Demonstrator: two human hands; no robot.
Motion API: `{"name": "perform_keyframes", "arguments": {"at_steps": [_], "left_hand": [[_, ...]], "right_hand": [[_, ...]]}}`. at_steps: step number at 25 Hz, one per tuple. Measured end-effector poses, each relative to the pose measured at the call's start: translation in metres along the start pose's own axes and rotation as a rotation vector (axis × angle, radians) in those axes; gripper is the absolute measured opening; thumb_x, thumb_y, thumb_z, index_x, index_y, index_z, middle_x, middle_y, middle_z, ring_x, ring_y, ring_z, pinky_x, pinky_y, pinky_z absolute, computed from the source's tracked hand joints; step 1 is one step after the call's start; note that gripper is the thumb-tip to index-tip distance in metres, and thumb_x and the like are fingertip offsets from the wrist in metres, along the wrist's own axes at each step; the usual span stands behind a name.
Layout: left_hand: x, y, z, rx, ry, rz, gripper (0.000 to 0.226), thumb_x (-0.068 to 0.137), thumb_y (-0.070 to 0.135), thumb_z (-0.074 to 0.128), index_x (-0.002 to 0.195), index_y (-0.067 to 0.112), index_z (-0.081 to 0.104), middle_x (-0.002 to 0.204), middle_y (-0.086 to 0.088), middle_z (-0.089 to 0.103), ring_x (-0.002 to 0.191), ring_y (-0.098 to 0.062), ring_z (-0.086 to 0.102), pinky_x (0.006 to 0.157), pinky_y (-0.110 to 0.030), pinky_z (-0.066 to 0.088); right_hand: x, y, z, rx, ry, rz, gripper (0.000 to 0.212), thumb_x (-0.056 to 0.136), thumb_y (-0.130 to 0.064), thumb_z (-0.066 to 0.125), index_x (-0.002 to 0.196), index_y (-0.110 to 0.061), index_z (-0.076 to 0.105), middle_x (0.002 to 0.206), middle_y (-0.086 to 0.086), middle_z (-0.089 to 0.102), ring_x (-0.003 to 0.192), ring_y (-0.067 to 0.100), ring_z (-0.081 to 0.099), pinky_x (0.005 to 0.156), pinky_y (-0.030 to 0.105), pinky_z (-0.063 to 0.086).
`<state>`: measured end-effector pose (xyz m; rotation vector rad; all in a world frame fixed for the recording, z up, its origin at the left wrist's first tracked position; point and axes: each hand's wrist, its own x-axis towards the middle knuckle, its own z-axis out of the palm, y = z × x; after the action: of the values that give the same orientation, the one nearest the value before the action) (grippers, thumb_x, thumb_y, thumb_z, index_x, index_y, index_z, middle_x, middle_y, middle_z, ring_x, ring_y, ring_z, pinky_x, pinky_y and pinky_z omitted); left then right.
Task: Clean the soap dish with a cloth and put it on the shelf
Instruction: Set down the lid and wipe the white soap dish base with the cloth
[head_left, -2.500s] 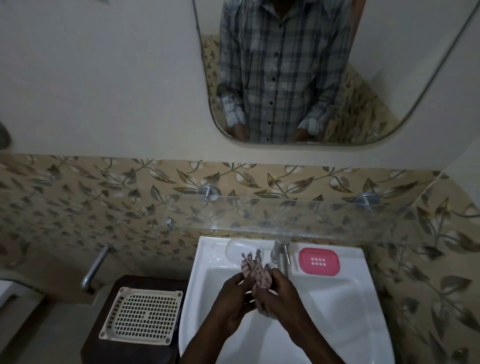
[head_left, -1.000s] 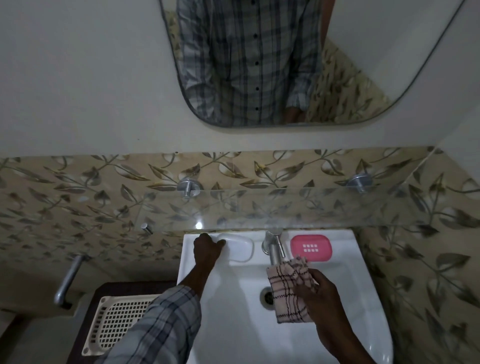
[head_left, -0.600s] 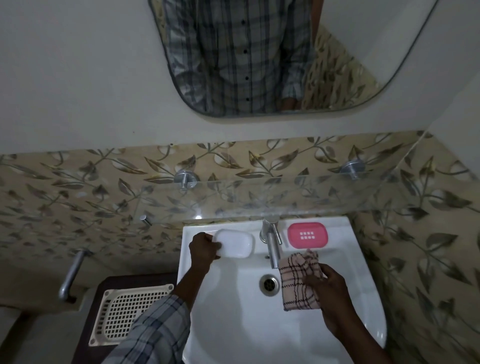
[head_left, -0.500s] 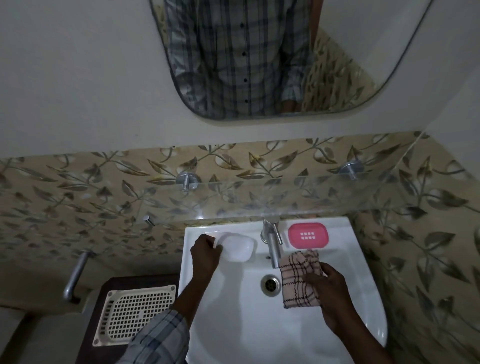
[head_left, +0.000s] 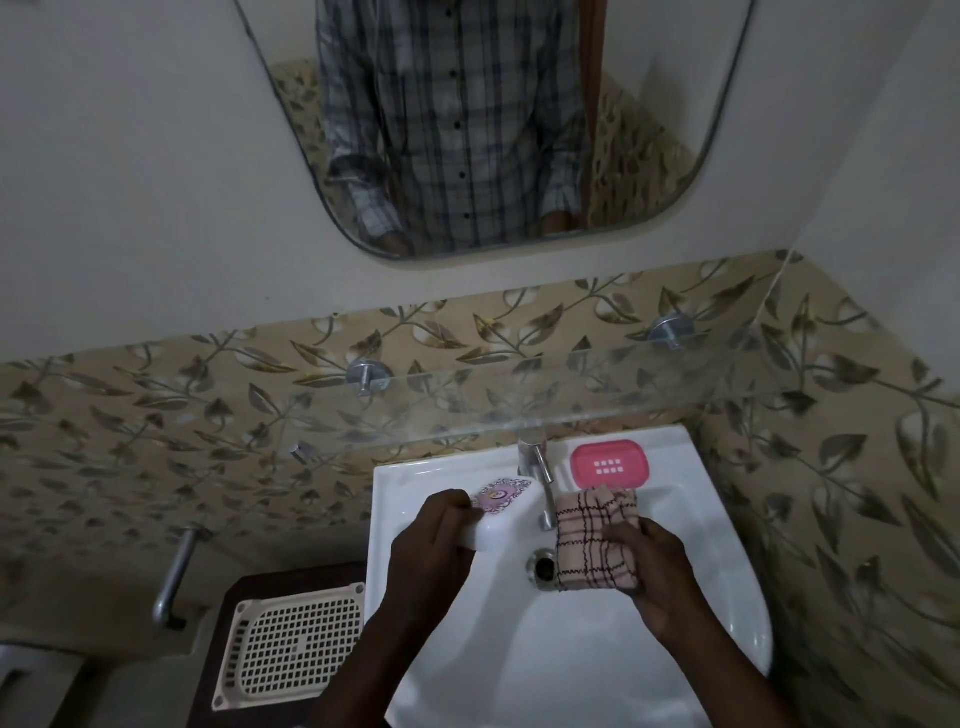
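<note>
My left hand (head_left: 431, 545) grips a white soap dish (head_left: 501, 517) by its left end and holds it tilted above the white basin (head_left: 727, 587). A pink patterned face shows on the dish's upper side. My right hand (head_left: 652, 566) clutches a folded beige cloth with dark checks (head_left: 592, 540) over the drain, just right of the dish and apart from it. A clear glass shelf (head_left: 545, 405) runs along the tiled wall above the basin, held by two metal pegs.
A chrome tap (head_left: 540, 478) stands between the dish and the cloth. A pink soap dish (head_left: 610, 464) rests on the basin's back rim at the right. A cream perforated tray (head_left: 291, 649) lies on a dark stand to the left. A mirror hangs above.
My left hand reached to the basin's back left rim, took the white soap dish and lifted it toward me over the basin. My right hand kept the cloth over the drain.
</note>
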<state>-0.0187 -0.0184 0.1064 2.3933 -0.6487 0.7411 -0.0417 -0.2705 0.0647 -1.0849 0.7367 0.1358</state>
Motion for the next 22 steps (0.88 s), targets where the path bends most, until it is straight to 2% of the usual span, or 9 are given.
{"name": "perform_keyframes", "arguments": {"at_steps": [3, 8, 12, 14, 16, 17, 19, 21, 22], "left_hand": [[0.005, -0.002, -0.007, 0.046, 0.011, 0.131, 0.018, 0.082, 0.007, 0.054, 0.098, 0.014, 0.052, 0.107, 0.001, 0.052, 0.090, -0.017, 0.058, 0.053, -0.026, 0.053], [0.007, 0.003, -0.006, 0.081, 0.015, 0.194, 0.017, 0.083, 0.005, 0.056, 0.097, 0.014, 0.051, 0.107, 0.001, 0.051, 0.088, -0.017, 0.056, 0.062, -0.022, 0.043], [0.001, -0.003, -0.002, 0.059, 0.058, 0.184, 0.019, 0.083, 0.002, 0.055, 0.098, 0.012, 0.055, 0.104, -0.003, 0.058, 0.092, -0.017, 0.057, 0.071, -0.021, 0.045], [-0.004, -0.003, 0.008, 0.041, -0.011, -0.109, 0.019, 0.081, 0.003, 0.061, 0.095, 0.015, 0.057, 0.095, 0.001, 0.064, 0.087, -0.016, 0.059, 0.069, -0.023, 0.046], [-0.009, -0.005, 0.021, -0.049, -0.098, -0.630, 0.021, 0.076, 0.003, 0.068, 0.089, 0.018, 0.058, 0.085, 0.006, 0.064, 0.077, -0.018, 0.061, 0.061, -0.025, 0.045], [-0.011, -0.010, 0.027, -0.107, -0.116, -0.810, 0.021, 0.076, 0.002, 0.068, 0.089, 0.017, 0.060, 0.081, 0.005, 0.064, 0.073, -0.020, 0.061, 0.059, -0.023, 0.043], [-0.010, -0.019, 0.034, -0.201, -0.139, -0.936, 0.027, 0.079, 0.001, 0.067, 0.104, 0.012, 0.066, 0.082, 0.000, 0.067, 0.071, -0.017, 0.061, 0.059, -0.015, 0.042], [-0.006, -0.018, 0.037, -0.337, -0.221, -0.916, 0.035, 0.086, 0.006, 0.062, 0.120, 0.012, 0.067, 0.107, -0.002, 0.071, 0.091, -0.015, 0.063, 0.078, -0.014, 0.046], [-0.003, -0.014, 0.038, -0.454, -0.267, -0.920, 0.037, 0.087, 0.012, 0.057, 0.123, 0.017, 0.067, 0.120, -0.002, 0.070, 0.105, -0.015, 0.063, 0.090, -0.021, 0.049]], "right_hand": [[0.001, -0.001, -0.005, 0.016, -0.042, 0.062, 0.026, 0.082, 0.001, 0.072, 0.108, 0.003, 0.069, 0.102, 0.026, 0.074, 0.096, 0.043, 0.071, 0.086, 0.062, 0.055], [0.001, 0.003, -0.007, -0.022, -0.024, 0.088, 0.020, 0.082, 0.006, 0.068, 0.101, 0.004, 0.071, 0.098, 0.027, 0.075, 0.082, 0.037, 0.073, 0.075, 0.048, 0.060], [0.002, 0.001, -0.008, 0.022, -0.045, 0.093, 0.025, 0.084, 0.003, 0.063, 0.108, -0.001, 0.070, 0.102, 0.025, 0.075, 0.095, 0.042, 0.071, 0.081, 0.061, 0.057], [0.002, 0.000, -0.011, 0.054, -0.054, 0.085, 0.026, 0.086, 0.004, 0.061, 0.110, -0.002, 0.070, 0.103, 0.023, 0.075, 0.095, 0.041, 0.072, 0.079, 0.059, 0.058], [0.001, -0.002, -0.008, 0.060, -0.057, 0.047, 0.027, 0.087, 0.006, 0.060, 0.112, -0.003, 0.068, 0.106, 0.022, 0.075, 0.094, 0.039, 0.072, 0.077, 0.052, 0.060], [0.000, -0.003, -0.004, 0.034, -0.052, 0.004, 0.028, 0.088, 0.006, 0.061, 0.114, -0.004, 0.067, 0.107, 0.020, 0.074, 0.094, 0.038, 0.072, 0.076, 0.049, 0.060], [-0.002, -0.005, 0.008, -0.071, -0.062, -0.105, 0.029, 0.089, 0.004, 0.063, 0.116, -0.008, 0.064, 0.109, 0.017, 0.074, 0.095, 0.034, 0.072, 0.076, 0.046, 0.061], [-0.010, -0.007, 0.031, -0.171, -0.134, -0.182, 0.031, 0.089, 0.002, 0.065, 0.117, -0.013, 0.063, 0.110, 0.010, 0.075, 0.097, 0.027, 0.073, 0.082, 0.046, 0.061], [-0.016, -0.006, 0.044, -0.223, -0.177, -0.200, 0.032, 0.089, 0.001, 0.065, 0.117, -0.015, 0.064, 0.110, 0.007, 0.075, 0.097, 0.024, 0.073, 0.086, 0.047, 0.060]]}}
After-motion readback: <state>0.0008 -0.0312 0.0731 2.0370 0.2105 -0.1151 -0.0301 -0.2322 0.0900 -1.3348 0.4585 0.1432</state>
